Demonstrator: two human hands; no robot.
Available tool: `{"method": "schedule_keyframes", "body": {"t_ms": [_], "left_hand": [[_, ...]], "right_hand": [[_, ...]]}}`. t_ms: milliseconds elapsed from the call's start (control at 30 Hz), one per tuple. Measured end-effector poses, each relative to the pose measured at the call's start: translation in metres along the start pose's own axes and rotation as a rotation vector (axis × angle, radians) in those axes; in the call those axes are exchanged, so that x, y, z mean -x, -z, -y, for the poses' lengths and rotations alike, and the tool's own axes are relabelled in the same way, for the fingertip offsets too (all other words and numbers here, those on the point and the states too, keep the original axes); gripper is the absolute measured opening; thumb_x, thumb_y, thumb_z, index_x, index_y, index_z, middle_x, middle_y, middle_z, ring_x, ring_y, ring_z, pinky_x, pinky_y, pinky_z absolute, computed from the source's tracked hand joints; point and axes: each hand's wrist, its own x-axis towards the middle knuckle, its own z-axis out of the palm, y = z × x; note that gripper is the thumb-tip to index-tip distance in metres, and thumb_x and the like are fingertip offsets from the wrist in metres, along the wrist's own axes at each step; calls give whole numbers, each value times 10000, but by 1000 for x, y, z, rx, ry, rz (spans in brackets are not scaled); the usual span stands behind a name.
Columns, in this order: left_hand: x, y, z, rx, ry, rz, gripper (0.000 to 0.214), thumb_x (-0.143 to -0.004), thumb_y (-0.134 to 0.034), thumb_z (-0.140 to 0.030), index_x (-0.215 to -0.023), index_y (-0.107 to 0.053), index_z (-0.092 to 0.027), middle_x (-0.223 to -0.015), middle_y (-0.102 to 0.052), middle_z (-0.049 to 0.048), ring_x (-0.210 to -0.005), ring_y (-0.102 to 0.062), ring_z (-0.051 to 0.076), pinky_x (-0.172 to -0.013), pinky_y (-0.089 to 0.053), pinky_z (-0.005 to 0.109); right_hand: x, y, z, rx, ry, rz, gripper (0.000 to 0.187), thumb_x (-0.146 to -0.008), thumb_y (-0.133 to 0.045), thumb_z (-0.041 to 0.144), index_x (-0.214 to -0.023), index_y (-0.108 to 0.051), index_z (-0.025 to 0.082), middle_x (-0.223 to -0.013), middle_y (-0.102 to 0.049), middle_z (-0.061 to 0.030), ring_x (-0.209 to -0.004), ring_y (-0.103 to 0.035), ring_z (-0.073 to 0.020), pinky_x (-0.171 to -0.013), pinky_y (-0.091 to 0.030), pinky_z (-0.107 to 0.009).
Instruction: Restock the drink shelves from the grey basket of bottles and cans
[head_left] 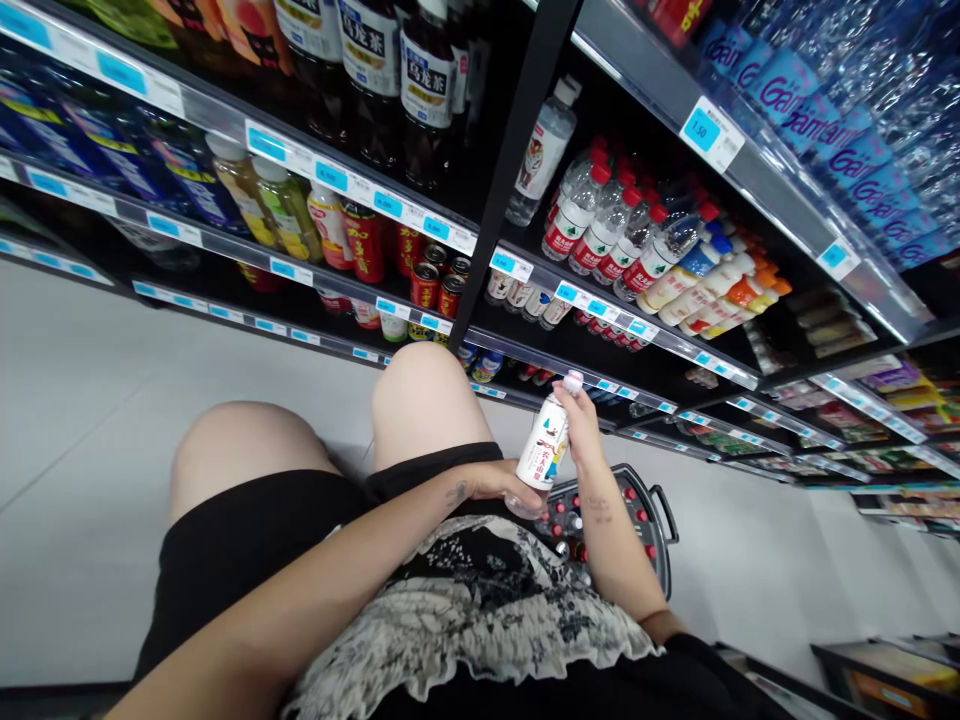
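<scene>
Both of my hands are on one water bottle, held tilted above my lap. It has a white label with coloured drawings and red characters, and a pale cap. My right hand is closed around the upper part, just below the cap. Around the clear base, my left hand is closed too, its fingers partly hidden behind the bottle. Below and behind my right forearm is a dark basket holding several bottles, many with red caps.
Drink shelves with price tags run across ahead of me. Red-capped water bottles stand right of a black upright; dark tea bottles and red cans are left of it. Grey floor lies at the left.
</scene>
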Motion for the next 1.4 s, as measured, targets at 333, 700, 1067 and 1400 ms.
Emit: {"method": "schedule_keyframes", "body": {"t_ms": [333, 700, 1067, 1400], "left_hand": [[5, 1, -5, -39, -23, -42, 629, -450, -958, -398, -975, -719, -149, -977, -722, 95, -930, -666, 246, -969, -482, 423], [-1, 4, 0, 22, -10, 11, 534, -507, -940, -360, -933, -703, -144, -932, -726, 72, -863, -679, 207, -879, -511, 357], [-4, 4, -1, 12, 4, 103, 479, -519, -941, -375, -872, -711, -148, -872, -753, 51, -842, -714, 189, -829, -554, 305], [-5, 4, 2, -35, 81, 77, 542, -471, -960, -318, -943, -733, -177, -952, -748, 35, -931, -683, 190, -952, -509, 336]], "right_hand": [[16, -6, 14, -210, -33, 343, 680, -745, -755, 540, -1311, -557, 217, -1089, -707, -85, -957, -703, -264, -794, -567, -344], [7, 3, 1, -188, -78, 255, 648, -765, -758, 492, -1305, -557, 196, -952, -727, -52, -862, -721, -233, -774, -574, -320], [9, 10, -6, -198, -94, 237, 636, -753, -777, 474, -1301, -577, 220, -960, -724, -38, -861, -719, -238, -784, -587, -343], [10, 11, -12, -26, -72, 251, 648, -741, -762, 532, -1288, -604, 225, -891, -712, -24, -776, -687, -212, -750, -570, -334]]}}
